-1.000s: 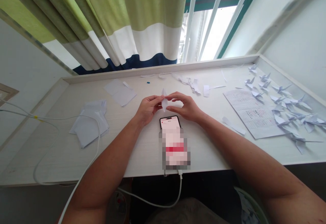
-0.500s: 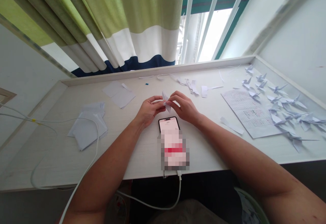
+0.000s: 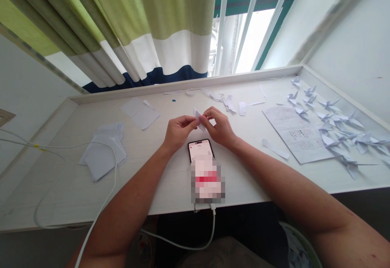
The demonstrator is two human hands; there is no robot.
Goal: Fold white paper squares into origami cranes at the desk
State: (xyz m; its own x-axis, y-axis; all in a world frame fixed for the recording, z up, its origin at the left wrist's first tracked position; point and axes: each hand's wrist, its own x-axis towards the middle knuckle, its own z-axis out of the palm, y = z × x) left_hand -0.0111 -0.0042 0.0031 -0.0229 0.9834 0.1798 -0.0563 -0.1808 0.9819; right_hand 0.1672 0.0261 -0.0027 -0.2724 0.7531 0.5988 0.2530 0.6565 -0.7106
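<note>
Between both hands, just beyond the phone, is a small folded white paper [image 3: 201, 126] with a pointed tip standing up. My left hand [image 3: 180, 132] pinches its left side between thumb and fingers. From the other side my right hand [image 3: 219, 126] closes thumb and fingertips on it, hiding part of the folds. A phone [image 3: 203, 170] with a partly blurred screen lies right below the hands. Several finished white paper cranes [image 3: 332, 140] stand in a cluster at the desk's right end.
A stack of white paper [image 3: 105, 154] lies on the left, with loose sheets [image 3: 140, 113] behind it. Paper scraps [image 3: 227, 101] are scattered at the back. A written sheet [image 3: 300, 136] lies near the cranes. A white cable [image 3: 114, 178] crosses my left arm; another plugs into the phone.
My left fingers have drawn closer together on the folded paper, thumb now nearer my right hand. The paper has turned slightly between the fingers. The whole view has shifted a little.
</note>
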